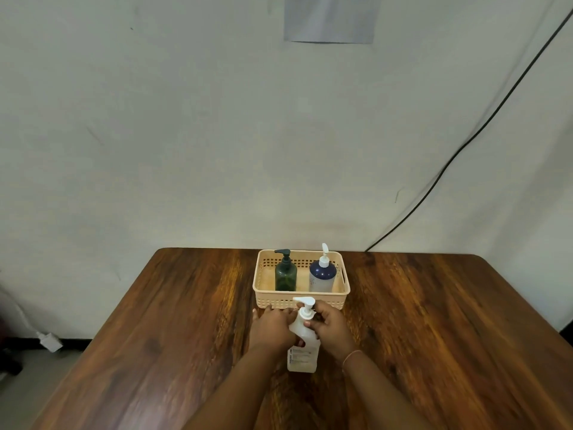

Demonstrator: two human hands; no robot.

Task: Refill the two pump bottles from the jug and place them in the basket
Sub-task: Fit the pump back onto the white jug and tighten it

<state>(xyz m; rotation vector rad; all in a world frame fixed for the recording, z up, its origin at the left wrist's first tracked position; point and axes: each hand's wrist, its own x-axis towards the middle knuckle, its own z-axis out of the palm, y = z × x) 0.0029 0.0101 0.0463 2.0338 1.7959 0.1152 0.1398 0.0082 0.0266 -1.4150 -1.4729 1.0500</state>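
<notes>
1. I take the basket point(302, 297) as landmark; the white pump bottle point(304, 342) stands upright on the table point(155, 321) just on the near side of the basket's front wall, long axis vertical.
2. My left hand point(273, 328) is closed around the white pump bottle's shoulder from the left; my right hand point(330, 328) grips its neck below the pump head, fingertips at the collar.
3. Both hands sit equally near; I judge the right hand is placed to turn the pump collar while the left steadies the body.
4. Inside the basket stand a dark green pump bottle point(286, 274) at left and a blue-and-white pump bottle point(322, 276) at right, both upright, apart from each other.
5. I see no separate jug; whether the white bottle serves as it I cannot tell.
6. A cable point(465, 144) runs down the wall behind the basket, well apart; nothing blocks the hands.
</notes>
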